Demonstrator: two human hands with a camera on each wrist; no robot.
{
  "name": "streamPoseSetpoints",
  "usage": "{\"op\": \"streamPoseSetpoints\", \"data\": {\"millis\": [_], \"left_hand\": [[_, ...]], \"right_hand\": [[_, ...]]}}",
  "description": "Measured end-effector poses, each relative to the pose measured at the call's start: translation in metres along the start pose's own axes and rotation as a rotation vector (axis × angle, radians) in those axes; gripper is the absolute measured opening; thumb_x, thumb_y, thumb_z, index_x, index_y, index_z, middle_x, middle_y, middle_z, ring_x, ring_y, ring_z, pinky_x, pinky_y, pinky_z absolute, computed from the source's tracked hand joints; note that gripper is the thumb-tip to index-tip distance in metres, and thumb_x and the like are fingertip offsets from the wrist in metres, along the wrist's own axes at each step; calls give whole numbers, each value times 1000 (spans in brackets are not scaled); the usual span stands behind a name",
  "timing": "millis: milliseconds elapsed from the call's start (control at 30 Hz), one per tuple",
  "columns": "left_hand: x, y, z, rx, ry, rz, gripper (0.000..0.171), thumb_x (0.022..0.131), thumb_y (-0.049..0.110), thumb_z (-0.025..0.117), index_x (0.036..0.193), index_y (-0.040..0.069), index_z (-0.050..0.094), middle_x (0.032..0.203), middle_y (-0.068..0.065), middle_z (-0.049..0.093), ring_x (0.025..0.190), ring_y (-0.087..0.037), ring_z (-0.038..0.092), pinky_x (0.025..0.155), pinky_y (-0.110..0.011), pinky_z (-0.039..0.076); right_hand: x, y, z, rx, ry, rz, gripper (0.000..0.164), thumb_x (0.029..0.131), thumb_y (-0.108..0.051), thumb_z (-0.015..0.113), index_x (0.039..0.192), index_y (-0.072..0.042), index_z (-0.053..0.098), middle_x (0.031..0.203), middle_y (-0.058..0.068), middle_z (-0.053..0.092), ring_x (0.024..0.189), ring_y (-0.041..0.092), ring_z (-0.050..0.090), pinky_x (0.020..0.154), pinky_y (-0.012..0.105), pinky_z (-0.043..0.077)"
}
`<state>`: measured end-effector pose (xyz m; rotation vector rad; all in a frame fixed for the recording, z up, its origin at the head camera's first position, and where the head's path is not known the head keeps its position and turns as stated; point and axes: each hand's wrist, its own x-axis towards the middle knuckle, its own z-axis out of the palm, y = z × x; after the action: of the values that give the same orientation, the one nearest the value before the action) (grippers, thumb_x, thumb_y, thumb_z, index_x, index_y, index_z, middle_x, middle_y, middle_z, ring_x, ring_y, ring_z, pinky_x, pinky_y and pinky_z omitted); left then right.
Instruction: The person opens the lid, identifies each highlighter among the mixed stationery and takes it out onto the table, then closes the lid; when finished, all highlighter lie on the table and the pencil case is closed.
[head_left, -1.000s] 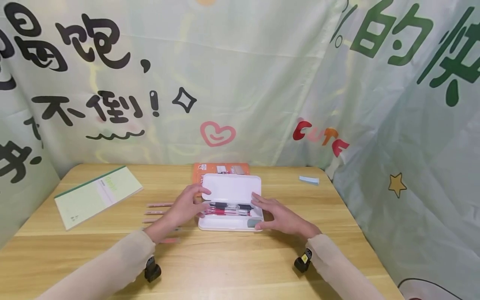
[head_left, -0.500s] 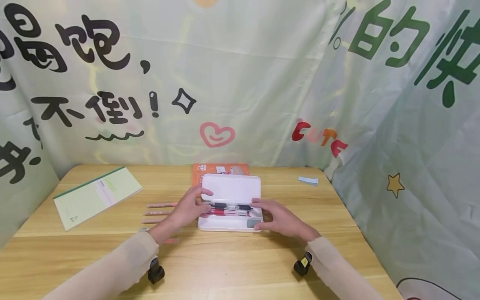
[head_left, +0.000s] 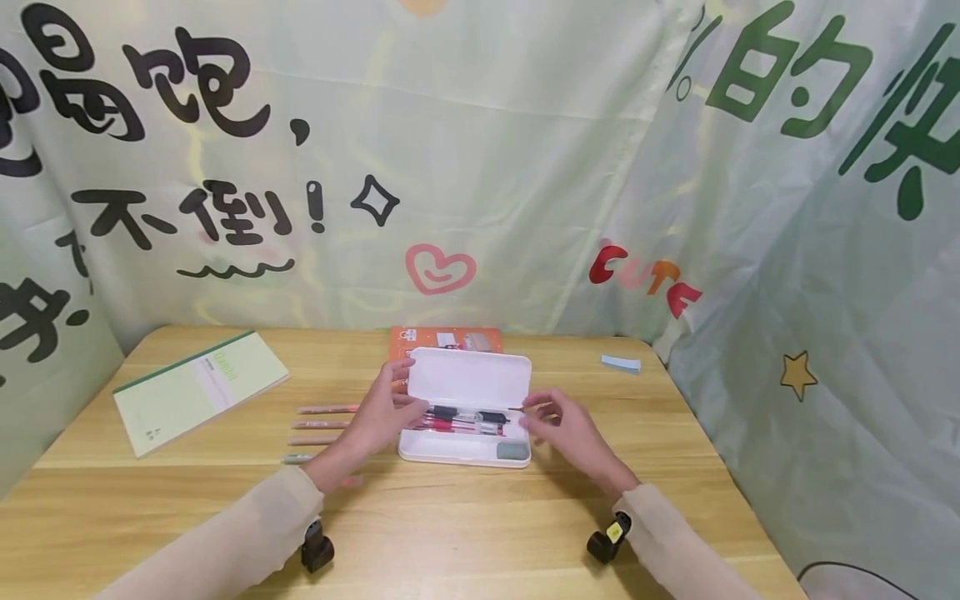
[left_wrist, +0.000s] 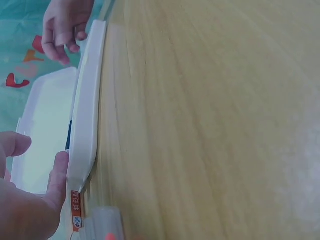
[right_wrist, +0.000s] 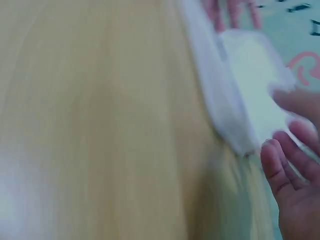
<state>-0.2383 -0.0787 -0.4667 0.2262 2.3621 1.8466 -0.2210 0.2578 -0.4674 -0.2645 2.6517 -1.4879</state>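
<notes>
A white pencil case [head_left: 469,375] lies with its lid tipped back, away from the person. Black and red pens [head_left: 465,422] lie across its tray, and a grey-green eraser [head_left: 513,451] sits in the front right corner. My left hand [head_left: 384,417] is at the left end, its thumb right at the tray rim and its fingers spread beside the lid, as the left wrist view also shows. My right hand [head_left: 564,429] is by the right end, fingers loosely bent, thumb and fingertips close to the tray edge, with nothing visible in them.
Several pencil-like sticks [head_left: 318,425] lie left of the case, partly under the left forearm. An orange booklet [head_left: 444,336] is behind the lid. A pale green notebook [head_left: 198,392] lies far left, and a small light blue strip [head_left: 620,363] at the back right.
My right hand has drawn back from the front right corner and lid, uncovering the eraser. The case has turned slightly, and my left hand has shifted a little along its left end.
</notes>
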Motion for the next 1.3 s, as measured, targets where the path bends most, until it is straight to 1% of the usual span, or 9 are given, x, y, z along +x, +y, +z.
{"op": "streamPoseSetpoints", "data": {"millis": [133, 233, 467, 700, 833, 967, 1100, 1167, 1300], "left_hand": [[-2, 0, -1, -2, 4, 9, 78, 103, 11, 75, 167, 16, 31, 168, -22, 36, 129, -38, 62, 93, -42, 66], [-2, 0, -1, -12, 11, 9, 82, 103, 12, 76, 169, 17, 27, 166, -22, 38, 130, -38, 62, 94, -43, 65], [-1, 0, 3, -94, 33, -41, 71, 109, 28, 68, 168, 16, 29, 157, -19, 47, 133, -38, 62, 96, -42, 65], [-4, -1, 5, -132, 44, -111, 51, 116, 53, 45, 149, 14, 48, 143, -17, 58, 123, -33, 67, 103, -44, 61], [-8, -2, 3, -77, 43, -105, 42, 117, 45, 43, 138, 11, 57, 137, -16, 63, 120, -31, 67, 105, -46, 59], [-14, -2, -5, 70, 24, -78, 40, 115, 45, 50, 137, 14, 62, 138, -10, 65, 120, -27, 65, 100, -45, 59], [-22, 0, -13, 201, -43, -15, 36, 114, 41, 57, 138, 15, 66, 143, -10, 62, 114, -24, 65, 87, -38, 57], [-26, -1, -16, 237, -77, 19, 31, 113, 35, 61, 136, 16, 68, 148, -12, 59, 113, -24, 63, 84, -36, 56], [-30, -3, -18, 287, -143, 50, 30, 110, 30, 65, 138, 18, 68, 156, -14, 52, 116, -24, 59, 87, -36, 55]], "right_hand": [[5, -7, 2, 246, 17, 108, 69, 106, -21, 73, 163, -8, 38, 143, 22, 62, 114, 26, 73, 98, 34, 62], [6, -11, 5, 271, 1, 154, 77, 106, -20, 72, 170, -12, 29, 145, 22, 57, 119, 27, 72, 104, 38, 61], [5, -14, 8, 219, 40, 165, 70, 110, -40, 67, 165, -8, 39, 142, 18, 53, 121, 28, 73, 107, 41, 60], [6, -13, 10, 259, 92, 177, 59, 116, -54, 43, 145, -4, 54, 137, 23, 63, 121, 35, 72, 109, 49, 58], [4, -13, 11, 264, 71, 159, 51, 118, -48, 41, 135, -3, 58, 139, 21, 63, 124, 36, 70, 111, 50, 57], [2, -12, 9, 192, 33, 155, 48, 115, -48, 52, 135, -5, 63, 141, 16, 65, 116, 29, 73, 115, 51, 52], [-1, -9, 5, 114, -36, 105, 44, 112, -43, 61, 138, -8, 67, 143, 15, 64, 106, 23, 70, 100, 44, 57], [-4, -8, 3, 66, -76, 63, 39, 111, -39, 65, 139, -12, 69, 150, 14, 60, 109, 24, 66, 93, 39, 59], [-7, -2, 0, -54, -155, -63, 38, 108, -33, 71, 142, -16, 70, 161, 14, 51, 129, 30, 58, 99, 40, 56]]}}
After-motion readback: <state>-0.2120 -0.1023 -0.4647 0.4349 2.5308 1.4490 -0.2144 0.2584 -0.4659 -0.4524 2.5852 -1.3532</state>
